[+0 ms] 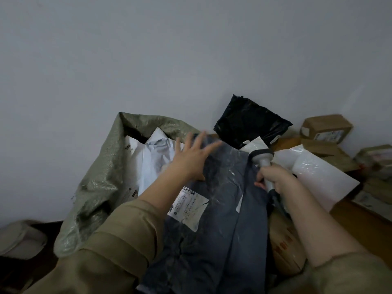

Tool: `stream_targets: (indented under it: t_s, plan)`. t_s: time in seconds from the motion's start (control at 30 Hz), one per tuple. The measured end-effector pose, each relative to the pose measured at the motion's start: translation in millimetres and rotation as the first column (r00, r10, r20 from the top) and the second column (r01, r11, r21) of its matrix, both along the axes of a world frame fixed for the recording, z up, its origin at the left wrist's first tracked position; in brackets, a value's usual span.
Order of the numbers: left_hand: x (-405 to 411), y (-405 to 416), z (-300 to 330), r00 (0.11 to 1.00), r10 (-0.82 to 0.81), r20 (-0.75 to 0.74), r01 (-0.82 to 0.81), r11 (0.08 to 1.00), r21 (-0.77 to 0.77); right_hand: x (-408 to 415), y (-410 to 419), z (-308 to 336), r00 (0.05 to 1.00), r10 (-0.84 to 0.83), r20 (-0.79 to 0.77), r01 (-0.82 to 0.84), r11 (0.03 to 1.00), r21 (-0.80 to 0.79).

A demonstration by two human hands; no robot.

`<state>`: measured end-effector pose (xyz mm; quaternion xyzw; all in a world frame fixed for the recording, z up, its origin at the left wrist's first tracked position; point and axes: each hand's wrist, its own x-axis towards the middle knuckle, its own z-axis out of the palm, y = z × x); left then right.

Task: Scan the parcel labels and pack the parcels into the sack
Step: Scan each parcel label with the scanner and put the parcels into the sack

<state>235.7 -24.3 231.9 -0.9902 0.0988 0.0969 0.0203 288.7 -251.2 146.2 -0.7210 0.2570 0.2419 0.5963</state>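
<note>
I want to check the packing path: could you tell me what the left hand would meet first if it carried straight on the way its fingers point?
Probably the black plastic parcel past the dark grey parcel on which the left hand rests, though depth is unclear.

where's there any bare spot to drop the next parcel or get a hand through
Bare wooden tabletop shows right of the white bubble mailer, before the brown cardboard boxes. Elsewhere it is crowded: the dark grey poly parcel covers the middle, and white parcels fill the green woven sack mouth.
</note>
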Motion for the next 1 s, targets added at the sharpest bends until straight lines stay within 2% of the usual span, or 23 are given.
stream_targets:
  t_s: [0.07, 0.1, 0.13, 0.2, 0.27, 0.33, 0.47, 0.57, 0.63, 0.73, 0.93, 1.0]
  plan:
    - [-10.3, -19.6, 2.1, 0.977, -0.195, -0.089, 0.187, 0.978, -0.093, -0.8, -2.2, -6.8, 1.0, -0.001, 0.007, 0.001, 1.0, -0.029]
    - [-18.3, -28.7, -0.6, 0.958, -0.219, -0.187, 0.192, 0.97, -0.151, -1.7, -3.7, -6.9, 1.0, -0.001, 0.014, 0.001, 0.999, -0.047]
    - [-26.4, -34.5, -6.0, 0.935, -0.205, -0.288, 0.163, 0.973, -0.163, -2.3, -5.7, -7.4, 1.0, 0.009, 0.01, -0.009, 0.998, -0.066]
    - [-39.9, -36.4, -21.2, 0.909, -0.138, -0.393, 0.134, 0.99, -0.037, -5.2, -12.1, -9.0, 1.0, 0.003, -0.019, -0.004, 0.995, -0.095]
    - [-48.7, -31.9, -33.0, 0.918, -0.09, -0.386, 0.125, 0.99, 0.068, -9.8, -19.2, -12.1, 1.0, 0.008, -0.017, -0.01, 0.992, -0.124]
    - [-52.0, -30.1, -35.1, 0.928, -0.064, -0.367, 0.104, 0.991, 0.089, -14.6, -24.4, -12.4, 0.999, 0.018, 0.039, -0.012, 0.987, -0.158]
    - [-55.6, -32.2, -31.7, 0.931, -0.018, -0.365, 0.073, 0.988, 0.137, -15.9, -34.8, -0.6, 0.972, -0.148, 0.183, 0.17, 0.979, -0.109]
    - [-58.2, -29.1, -35.9, 0.942, 0.03, -0.336, 0.032, 0.984, 0.176, -17.3, -53.9, 30.9, 0.922, -0.248, 0.297, 0.277, 0.959, -0.057]
    - [-59.7, -26.4, -40.3, 0.95, 0.076, -0.303, -0.016, 0.981, 0.195, -22.9, -62.6, 64.7, 0.856, -0.324, 0.403, 0.329, 0.942, 0.059]
    - [-64.3, -26.8, -47.6, 0.968, 0.117, -0.222, -0.066, 0.972, 0.225, -36.0, -68.0, 91.7, 0.791, -0.373, 0.484, 0.315, 0.928, 0.2]
    - [-89.4, -39.5, -71.2, 0.987, 0.137, 0.085, -0.15, 0.973, 0.173, -71.9, -75.4, 47.1, 0.903, -0.249, 0.351, 0.223, 0.968, 0.113]
    - [-96.9, -39.7, -76.1, 0.976, 0.129, 0.175, -0.153, 0.98, 0.128, -85.5, -89.1, 25.2, 0.924, -0.226, 0.307, 0.235, 0.972, 0.007]
